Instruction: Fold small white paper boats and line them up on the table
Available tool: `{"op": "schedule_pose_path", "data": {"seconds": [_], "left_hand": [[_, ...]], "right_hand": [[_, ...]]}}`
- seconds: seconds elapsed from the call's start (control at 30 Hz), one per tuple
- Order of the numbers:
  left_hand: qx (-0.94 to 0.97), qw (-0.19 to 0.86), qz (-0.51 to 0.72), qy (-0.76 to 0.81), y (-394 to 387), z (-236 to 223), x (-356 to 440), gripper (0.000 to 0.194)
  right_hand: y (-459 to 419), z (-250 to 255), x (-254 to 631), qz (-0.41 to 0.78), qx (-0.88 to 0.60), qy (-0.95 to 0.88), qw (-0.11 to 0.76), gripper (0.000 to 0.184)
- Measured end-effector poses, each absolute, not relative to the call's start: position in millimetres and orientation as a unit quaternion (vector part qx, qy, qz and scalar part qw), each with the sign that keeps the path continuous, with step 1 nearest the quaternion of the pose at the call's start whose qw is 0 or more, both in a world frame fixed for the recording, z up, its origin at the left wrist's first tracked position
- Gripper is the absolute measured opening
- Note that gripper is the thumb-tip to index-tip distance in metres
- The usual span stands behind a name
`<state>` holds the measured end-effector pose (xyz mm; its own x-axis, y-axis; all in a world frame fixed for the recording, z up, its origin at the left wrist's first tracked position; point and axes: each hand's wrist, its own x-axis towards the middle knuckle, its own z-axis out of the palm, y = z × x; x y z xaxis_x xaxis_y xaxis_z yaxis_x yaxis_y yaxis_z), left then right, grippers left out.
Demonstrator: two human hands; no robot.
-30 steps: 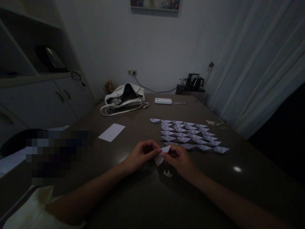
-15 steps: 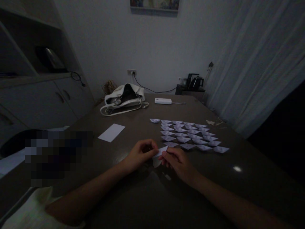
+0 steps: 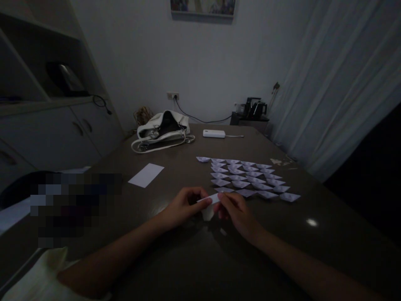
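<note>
Between my two hands is a small folded piece of white paper, held just above the dark table. My left hand pinches its left end between thumb and fingers. At the right end, my right hand grips it with thumb and forefinger, the other fingers curled beneath. Several folded paper boats stand in rows just beyond my right hand. A flat white sheet of paper lies beyond my left hand.
A white handbag sits at the far left of the table. Right of it lies a white power bank with a short cable. Paper scraps lie near the right edge. A black kettle stands beyond the far end.
The folded paper has turned from slanting to nearly level. My left thumb has slid further along it, and my right hand now pinches nearer its upper right end.
</note>
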<state>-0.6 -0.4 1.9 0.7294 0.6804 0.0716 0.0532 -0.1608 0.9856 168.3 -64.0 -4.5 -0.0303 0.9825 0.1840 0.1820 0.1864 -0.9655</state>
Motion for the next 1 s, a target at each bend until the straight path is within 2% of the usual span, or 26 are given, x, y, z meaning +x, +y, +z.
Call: {"op": "schedule_pose_path", "data": {"seconds": [0.3, 0.57, 0.8, 1.0], "left_hand": [[0.694, 0.624, 0.248, 0.260, -3.2, 2.6, 0.6, 0.024], [0.693, 0.617, 0.258, 0.267, 0.0, 1.4, 0.0, 0.027], [0.704, 0.612, 0.268, 0.242, 1.2, 2.0, -1.3, 0.026], [0.702, 0.620, 0.265, 0.231, 1.6, 0.9, -0.5, 0.027]], "right_hand": [[-67.1, -2.2, 169.8, 0.386, -0.508, -0.603, 0.480, 0.044], [-63.7, -0.6, 172.7, 0.340, -0.519, -0.575, 0.533, 0.045], [-61.9, -8.3, 169.1, 0.422, -0.474, -0.589, 0.500, 0.032], [-63.4, -6.2, 169.2, 0.423, -0.453, -0.621, 0.480, 0.033]]}}
